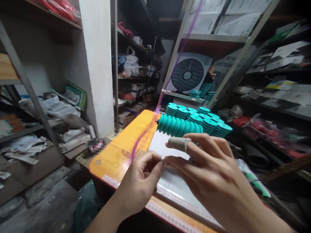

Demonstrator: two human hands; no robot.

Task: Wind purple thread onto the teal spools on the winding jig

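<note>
My left hand (142,179) is pinched at thumb and forefinger on something small and white that I cannot make out, touching my right hand (209,171). The right hand's fingers are spread, and its index finger wears a beige cloth sleeve (179,143). Both hands hover over an orange table top (116,152) with a white sheet (160,145) on it. Thin purple threads (145,132) run from near the hands up toward the ceiling. Just beyond the hands lies a row of teal spools (178,126), with several stacks of teal spools (206,119) behind it.
Metal shelving stands left and right, loaded with papers, boxes and bags. A white box fan (188,74) sits on a shelf behind the spools, with more teal spools (204,90) beside it. A white pillar (97,64) rises at left. The floor lies low at left.
</note>
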